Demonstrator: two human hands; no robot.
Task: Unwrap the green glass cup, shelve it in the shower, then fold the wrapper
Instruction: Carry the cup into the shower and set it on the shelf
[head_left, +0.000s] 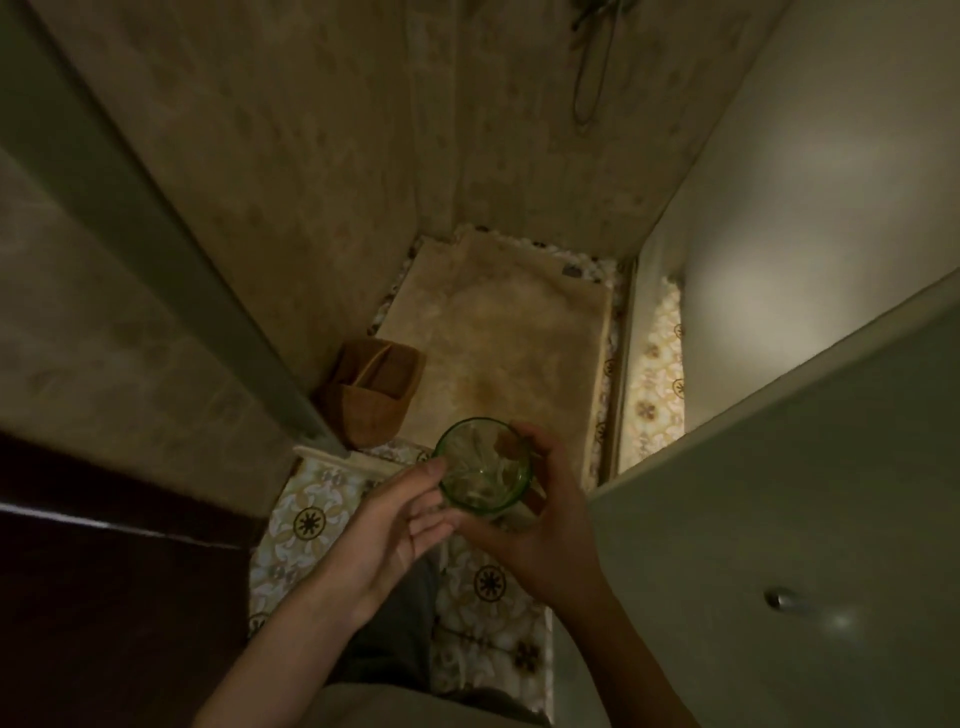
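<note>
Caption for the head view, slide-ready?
Right hand grips the green glass cup, left hand touching it, over patterned tiles before the shower mat.

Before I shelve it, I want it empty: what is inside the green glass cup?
Pale, crumpled-looking streaks show through the open mouth of the green glass cup; filling or cut-glass pattern, I cannot tell. The right hand grips the cup and covers its lower wall.

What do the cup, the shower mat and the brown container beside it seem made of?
The cup: transparent green glass, glossy; pale shapes show through it.
The mat: beige plush fabric, probably; fuzzy matte surface.
The brown container: perhaps cork or felt, matte; too dim to tell.
</note>
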